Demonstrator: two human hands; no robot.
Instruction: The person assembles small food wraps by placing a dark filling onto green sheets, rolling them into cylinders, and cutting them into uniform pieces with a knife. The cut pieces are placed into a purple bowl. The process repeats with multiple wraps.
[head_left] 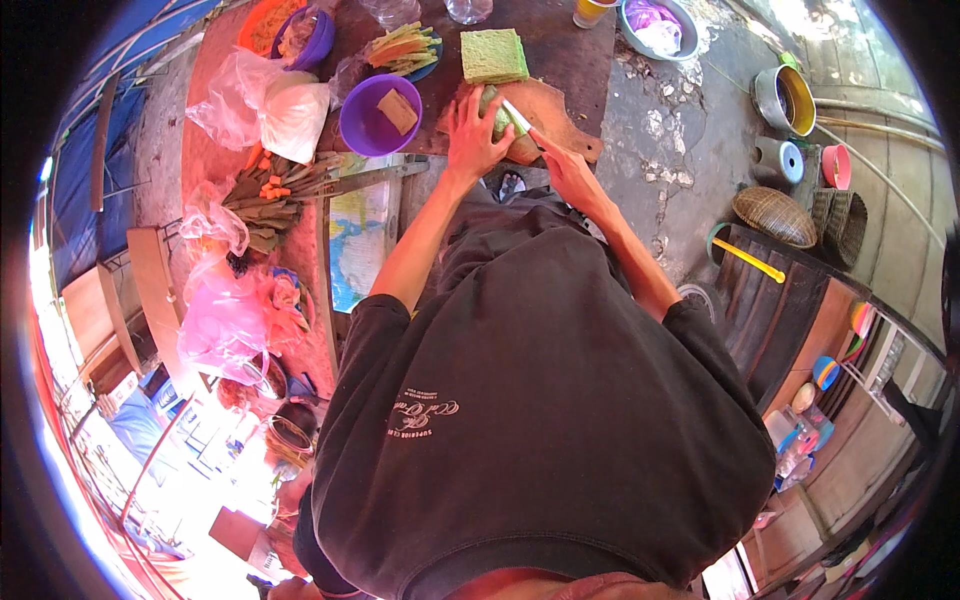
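My left hand rests over the cutting board, fingers and thumb holding down a small green piece of what looks like bread, which they partly cover. My right hand is closed around the handle of a knife. Its pale blade points up and left, against the green piece. Both lie over a brown wooden cutting board. Just beyond it sits a square stack of green bread slices. Left of my left hand, a purple bowl contains a light brown block.
A plate of cut vegetable sticks stands behind the purple bowl. Plastic bags and a pile of leafy bundles with orange pieces lie at the left. At the far right are a metal pot and a woven basket.
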